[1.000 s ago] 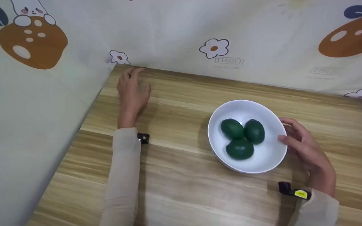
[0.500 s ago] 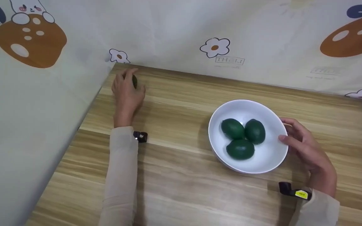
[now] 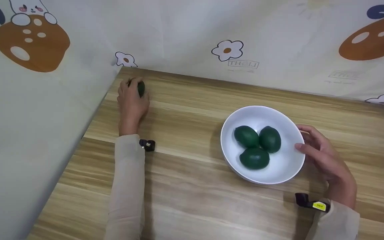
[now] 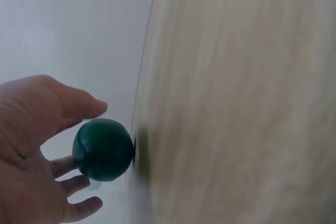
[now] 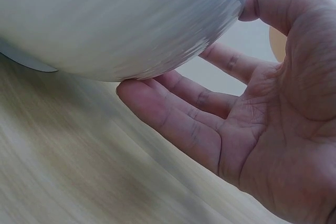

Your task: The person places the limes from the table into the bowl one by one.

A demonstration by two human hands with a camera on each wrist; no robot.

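Observation:
At the table's far left corner my left hand (image 3: 132, 101) reaches over a dark green lime (image 3: 141, 89). In the left wrist view the lime (image 4: 103, 149) sits on the table, with the thumb on one side and the spread fingers on the other. A small gap shows between thumb and lime; finger contact cannot be told. My right hand (image 3: 328, 160) holds a white bowl (image 3: 287, 163) by its right side, thumb at the rim. The right wrist view shows its fingers (image 5: 173, 121) against the bowl's outer wall (image 5: 131, 24). Three green limes (image 3: 254, 158) lie inside the bowl.
The wood-grain table (image 3: 192, 200) meets a pale printed cloth (image 3: 178, 33) along its back and left edges. Small black cameras (image 3: 147, 145) are worn at both wrists. Bare tabletop lies between the left hand and the bowl.
My left hand has moved slightly left and toward me, and its fingers have come in around the lime, which was hidden at first. The right hand and bowl have stayed put.

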